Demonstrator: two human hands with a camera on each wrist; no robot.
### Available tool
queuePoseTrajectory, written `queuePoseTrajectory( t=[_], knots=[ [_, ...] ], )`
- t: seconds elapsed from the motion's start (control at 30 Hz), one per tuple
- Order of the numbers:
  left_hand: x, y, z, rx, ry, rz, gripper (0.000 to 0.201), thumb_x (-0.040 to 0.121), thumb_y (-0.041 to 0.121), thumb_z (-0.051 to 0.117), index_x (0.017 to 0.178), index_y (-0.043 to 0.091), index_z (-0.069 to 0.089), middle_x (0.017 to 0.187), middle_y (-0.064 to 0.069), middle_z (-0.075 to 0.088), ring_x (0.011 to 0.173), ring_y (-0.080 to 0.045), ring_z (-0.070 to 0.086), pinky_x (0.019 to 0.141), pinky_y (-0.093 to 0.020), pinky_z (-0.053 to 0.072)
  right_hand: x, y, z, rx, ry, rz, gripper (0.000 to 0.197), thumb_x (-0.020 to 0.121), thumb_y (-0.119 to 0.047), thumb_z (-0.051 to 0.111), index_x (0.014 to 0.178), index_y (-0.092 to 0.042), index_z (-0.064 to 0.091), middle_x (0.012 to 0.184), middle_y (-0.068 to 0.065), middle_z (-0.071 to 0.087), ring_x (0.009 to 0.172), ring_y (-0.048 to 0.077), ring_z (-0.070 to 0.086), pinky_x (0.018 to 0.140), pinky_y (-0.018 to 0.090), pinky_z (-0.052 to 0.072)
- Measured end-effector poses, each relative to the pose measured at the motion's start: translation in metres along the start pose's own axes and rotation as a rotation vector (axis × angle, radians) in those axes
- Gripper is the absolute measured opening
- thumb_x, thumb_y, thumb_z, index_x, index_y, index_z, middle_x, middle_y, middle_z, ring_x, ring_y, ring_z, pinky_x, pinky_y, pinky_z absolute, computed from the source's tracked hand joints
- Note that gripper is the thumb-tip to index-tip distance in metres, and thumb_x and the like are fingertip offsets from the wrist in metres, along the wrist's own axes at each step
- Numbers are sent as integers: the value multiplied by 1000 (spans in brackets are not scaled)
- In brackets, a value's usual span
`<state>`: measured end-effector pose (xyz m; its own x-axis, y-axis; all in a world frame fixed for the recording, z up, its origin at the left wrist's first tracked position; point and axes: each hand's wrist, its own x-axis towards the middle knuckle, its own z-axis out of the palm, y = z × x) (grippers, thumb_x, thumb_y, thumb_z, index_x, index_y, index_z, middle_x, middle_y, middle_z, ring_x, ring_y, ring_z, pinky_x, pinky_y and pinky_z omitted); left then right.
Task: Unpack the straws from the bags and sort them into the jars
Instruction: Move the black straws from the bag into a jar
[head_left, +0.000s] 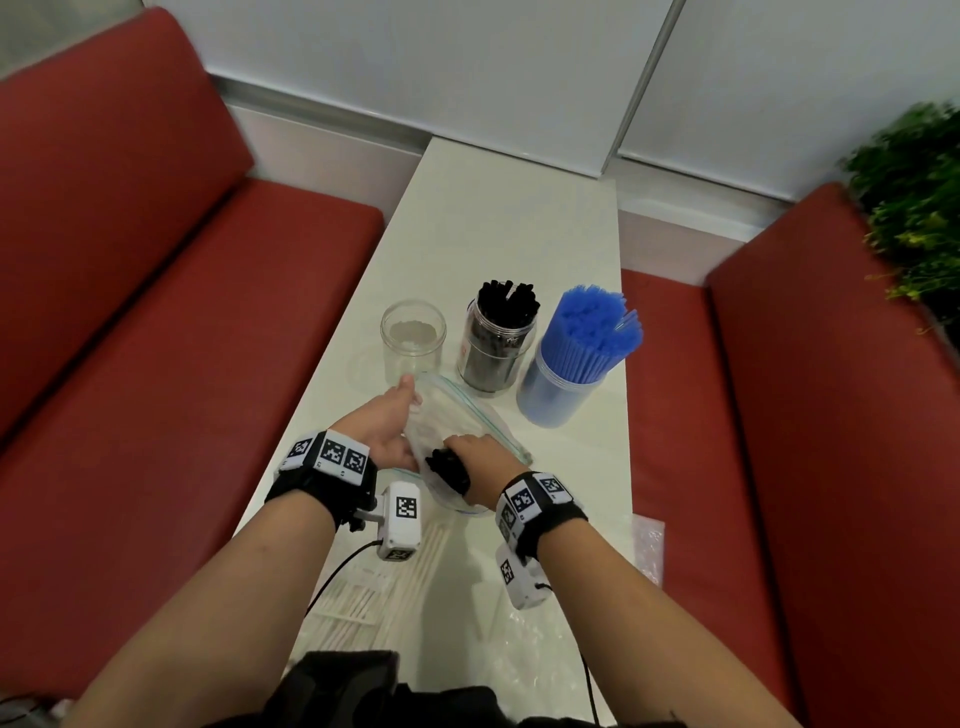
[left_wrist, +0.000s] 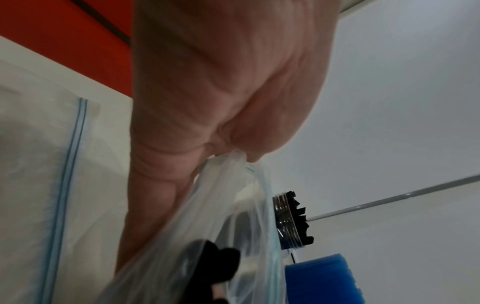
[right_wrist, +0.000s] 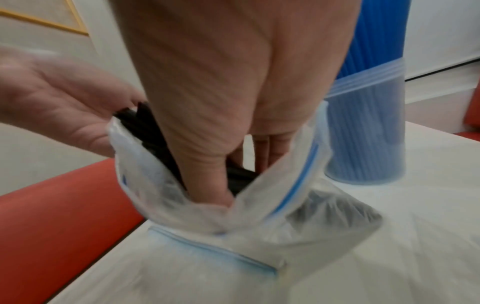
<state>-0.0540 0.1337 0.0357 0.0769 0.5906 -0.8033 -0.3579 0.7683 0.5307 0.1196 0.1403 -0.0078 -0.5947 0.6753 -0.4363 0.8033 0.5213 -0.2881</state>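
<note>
**While the black straws are half out of the bag**

While my right hand (head_left: 475, 457) is down inside the zip bag (head_left: 457, 415), its fingers are curled round a bunch of black straws (head_left: 448, 470), whose ends poke out of the bag's mouth toward me. My left hand (head_left: 387, 423) pinches the bag's rim and holds the mouth open. The bag is at the middle of the white table (head_left: 498, 234), just in front of three jars: an empty jar (head_left: 413, 332), a jar of black straws (head_left: 498, 338) and a jar of blue straws (head_left: 571, 364).

To do this well, I judge I should keep the rim taut with my left hand, draw the bunch straight out along its length so no straw snags the zip, then carry it to the black jar. Near me lie white straws (head_left: 363, 597) and a crumpled empty bag (head_left: 647, 545).
</note>
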Motion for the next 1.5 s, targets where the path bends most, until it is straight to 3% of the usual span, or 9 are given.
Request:
queuePoseTrajectory(
  t=[0.1,0.23,0.47,0.67,0.77,0.97,1.13,1.43,1.5],
  knots=[
    [-4,-2,-2,17,-30,22,64,103,63,30,140,12,44,123,-17,70,97,-36,72,70,-52,59,-2,0,7,52,109,-22,31,87,-13,68,114,-9,53,118,12,60,123,33,50,97,37,39],
    [-5,-3,-6,148,-26,102,53,101,62,40,120,17,61,111,-9,76,98,-31,73,76,-45,61,-6,-1,6,188,172,32,39,85,-22,74,118,-12,57,115,11,62,108,31,58,86,36,45],
    [-5,1,-8,172,37,186,37,106,50,41,114,20,62,103,-7,74,82,-26,72,60,-35,59,-14,0,-20,506,121,9,38,88,-23,75,116,-10,53,101,3,57,92,20,51,77,28,36],
    [-1,2,-11,142,51,206,35,107,47,42,110,20,64,87,-4,78,69,-23,76,56,-35,59,-19,4,-30,644,159,14,22,92,-22,71,109,-19,58,94,3,61,90,20,57,85,33,45],
    [0,1,-11,125,51,203,35,107,47,41,106,20,63,81,-4,78,69,-24,76,56,-35,59,-19,5,-32,652,231,12,18,91,-20,72,96,-20,54,83,-4,61,78,11,57,70,16,41],
    [0,2,-8,110,66,204,34,107,46,41,106,18,61,83,-7,78,65,-25,76,53,-35,59,-16,1,-44,729,341,32,35,96,-14,65,129,-10,55,122,9,66,115,26,61,103,38,45],
    [0,4,-4,97,62,198,33,107,45,42,103,17,61,78,-7,78,62,-24,75,51,-35,59,-14,3,-47,797,446,-13,45,99,-17,60,142,-13,45,131,3,61,120,16,57,105,31,43],
    [2,8,-1,92,40,177,32,109,40,41,109,14,60,81,-9,79,64,-26,76,52,-38,60,-2,6,-17,972,521,62,15,90,-13,67,92,-23,57,81,-12,61,76,1,58,76,15,46],
    [2,9,0,89,36,174,31,109,38,41,111,13,59,87,-12,78,66,-28,75,54,-39,61,1,9,-4,1021,492,122,11,89,-11,70,87,-18,62,78,-9,64,74,2,60,78,19,47]
  ],
)
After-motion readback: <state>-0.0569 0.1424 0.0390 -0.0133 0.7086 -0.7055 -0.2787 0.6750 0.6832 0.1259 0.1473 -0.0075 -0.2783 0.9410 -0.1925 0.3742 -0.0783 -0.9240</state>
